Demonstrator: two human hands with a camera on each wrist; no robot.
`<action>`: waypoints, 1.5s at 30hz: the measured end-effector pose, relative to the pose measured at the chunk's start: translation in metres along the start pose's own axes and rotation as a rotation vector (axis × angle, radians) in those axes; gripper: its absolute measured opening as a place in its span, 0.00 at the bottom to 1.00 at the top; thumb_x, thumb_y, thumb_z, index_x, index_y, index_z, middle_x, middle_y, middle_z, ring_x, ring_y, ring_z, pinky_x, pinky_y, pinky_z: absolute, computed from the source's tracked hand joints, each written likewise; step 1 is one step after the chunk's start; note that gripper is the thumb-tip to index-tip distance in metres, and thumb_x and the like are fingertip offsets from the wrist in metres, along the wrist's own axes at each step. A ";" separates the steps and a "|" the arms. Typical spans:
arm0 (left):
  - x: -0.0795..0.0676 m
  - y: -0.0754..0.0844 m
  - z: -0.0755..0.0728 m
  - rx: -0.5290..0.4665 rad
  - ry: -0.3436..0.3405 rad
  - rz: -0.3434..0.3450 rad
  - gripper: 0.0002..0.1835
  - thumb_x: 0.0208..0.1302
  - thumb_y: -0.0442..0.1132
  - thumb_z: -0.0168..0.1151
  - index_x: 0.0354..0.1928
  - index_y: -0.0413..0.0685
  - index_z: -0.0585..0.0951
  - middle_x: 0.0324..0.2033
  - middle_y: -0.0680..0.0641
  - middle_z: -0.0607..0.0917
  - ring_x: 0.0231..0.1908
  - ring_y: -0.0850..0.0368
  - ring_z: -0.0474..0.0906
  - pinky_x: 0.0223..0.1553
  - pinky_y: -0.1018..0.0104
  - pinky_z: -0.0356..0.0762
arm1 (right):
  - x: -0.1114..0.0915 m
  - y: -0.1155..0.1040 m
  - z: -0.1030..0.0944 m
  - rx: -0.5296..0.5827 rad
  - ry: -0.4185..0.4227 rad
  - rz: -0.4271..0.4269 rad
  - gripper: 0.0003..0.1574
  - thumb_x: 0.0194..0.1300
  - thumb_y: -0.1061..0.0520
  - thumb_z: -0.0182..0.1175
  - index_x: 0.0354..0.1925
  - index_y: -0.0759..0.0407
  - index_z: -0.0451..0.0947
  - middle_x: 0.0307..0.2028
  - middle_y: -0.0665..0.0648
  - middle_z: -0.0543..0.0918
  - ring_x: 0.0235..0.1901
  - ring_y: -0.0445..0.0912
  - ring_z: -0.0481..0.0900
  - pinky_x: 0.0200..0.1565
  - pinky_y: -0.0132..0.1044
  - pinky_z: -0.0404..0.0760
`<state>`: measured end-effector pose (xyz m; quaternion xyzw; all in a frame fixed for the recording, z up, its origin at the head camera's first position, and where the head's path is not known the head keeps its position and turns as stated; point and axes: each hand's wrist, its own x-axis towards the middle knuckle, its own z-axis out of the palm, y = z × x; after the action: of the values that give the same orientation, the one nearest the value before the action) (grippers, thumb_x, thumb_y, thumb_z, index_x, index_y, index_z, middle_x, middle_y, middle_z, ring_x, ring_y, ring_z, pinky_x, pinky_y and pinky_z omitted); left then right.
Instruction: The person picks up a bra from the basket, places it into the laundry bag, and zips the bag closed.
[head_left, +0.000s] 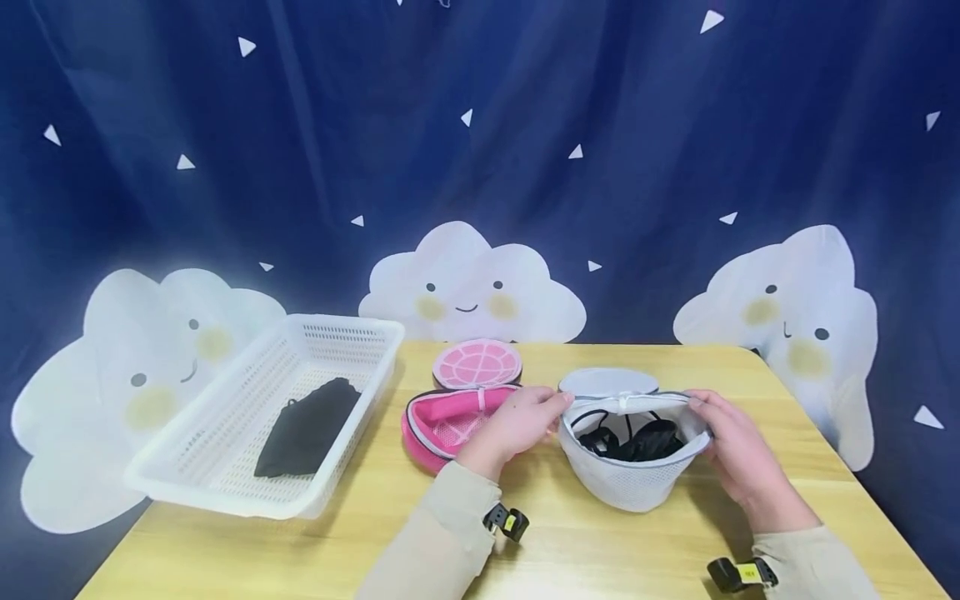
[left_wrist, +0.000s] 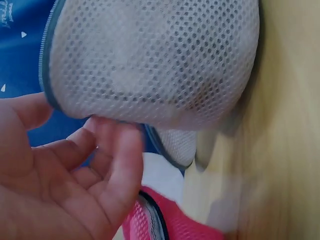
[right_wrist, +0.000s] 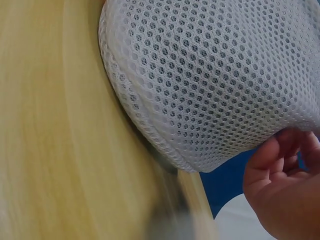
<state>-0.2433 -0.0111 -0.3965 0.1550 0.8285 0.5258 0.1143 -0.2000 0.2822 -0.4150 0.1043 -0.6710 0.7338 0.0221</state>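
Observation:
A white mesh laundry bag (head_left: 628,492) stands on the table with its zipped lid (head_left: 609,382) folded back. Inside lies a black garment (head_left: 647,442) with thin straps. My left hand (head_left: 517,427) pinches the bag's left rim between thumb and fingers. On the opposite side, my right hand (head_left: 742,454) grips the right rim, its curled fingers tucked at the mesh in the right wrist view. Beside my left hand sits a pink mesh bag (head_left: 423,446), unzipped, its round pink lid (head_left: 477,364) tipped back; part of it is hidden behind that hand.
At the left of the table is a white plastic basket (head_left: 225,500) with perforated walls, holding a folded black cloth (head_left: 309,431). The wooden table (head_left: 585,562) reaches back to a dark blue curtain (head_left: 480,108) printed with clouds. Small cameras are strapped to both sleeves.

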 end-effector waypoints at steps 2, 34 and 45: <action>0.000 0.000 0.003 -0.045 -0.015 -0.005 0.23 0.65 0.61 0.49 0.41 0.51 0.81 0.34 0.54 0.81 0.36 0.57 0.79 0.40 0.61 0.74 | 0.000 0.004 0.001 0.000 0.008 -0.008 0.15 0.75 0.54 0.42 0.45 0.59 0.73 0.30 0.49 0.75 0.29 0.38 0.74 0.30 0.30 0.74; 0.015 -0.028 0.047 -0.473 -0.038 -0.034 0.32 0.67 0.63 0.40 0.63 0.51 0.72 0.64 0.54 0.67 0.67 0.56 0.53 0.67 0.54 0.45 | 0.004 0.024 0.008 -0.029 -0.095 0.085 0.33 0.73 0.48 0.45 0.63 0.73 0.59 0.56 0.54 0.73 0.52 0.40 0.71 0.52 0.29 0.68; 0.014 -0.026 0.053 -0.345 -0.035 0.030 0.24 0.68 0.56 0.45 0.60 0.54 0.75 0.56 0.60 0.75 0.61 0.60 0.64 0.64 0.57 0.54 | -0.001 0.020 0.012 -0.102 -0.108 0.139 0.38 0.72 0.43 0.45 0.68 0.68 0.55 0.68 0.64 0.57 0.58 0.32 0.62 0.53 0.20 0.60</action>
<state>-0.2414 0.0285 -0.4429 0.1544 0.7214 0.6592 0.1457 -0.2010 0.2683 -0.4341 0.0957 -0.7134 0.6916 -0.0600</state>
